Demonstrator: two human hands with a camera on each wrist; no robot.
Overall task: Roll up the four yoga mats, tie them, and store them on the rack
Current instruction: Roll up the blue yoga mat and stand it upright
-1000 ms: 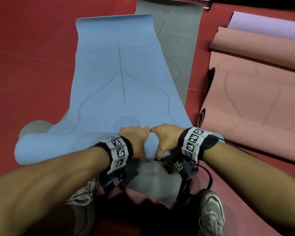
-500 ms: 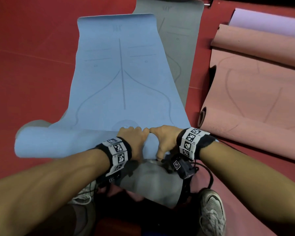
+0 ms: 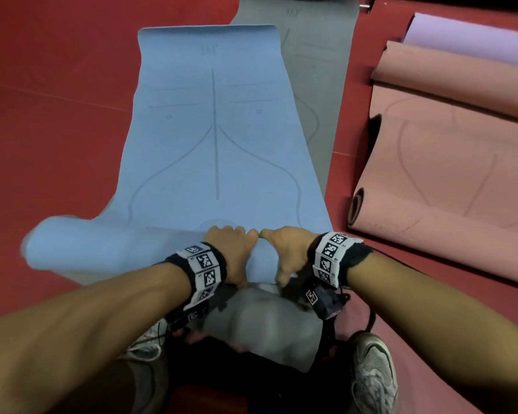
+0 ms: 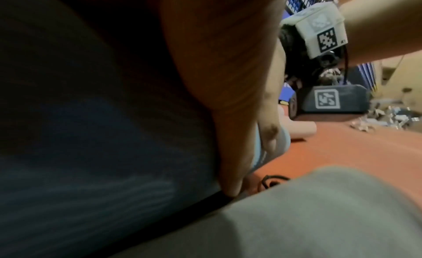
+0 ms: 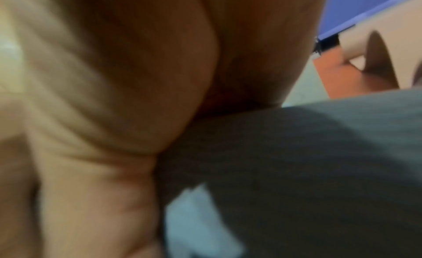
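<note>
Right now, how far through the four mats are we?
Nothing is finished: no mat is tied and no rack is in view. Both the left hand and right hand grip the started roll of the blue mat, most of it still flat. The grey mat lies flat beneath; the pink mat and lilac mat still wait.

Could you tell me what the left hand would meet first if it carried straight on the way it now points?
The left hand grips the rolled end of the blue yoga mat and points away from the person. Straight on lies only the flat unrolled stretch of that same mat; beyond it, the red floor, as far as the head view shows.
</note>
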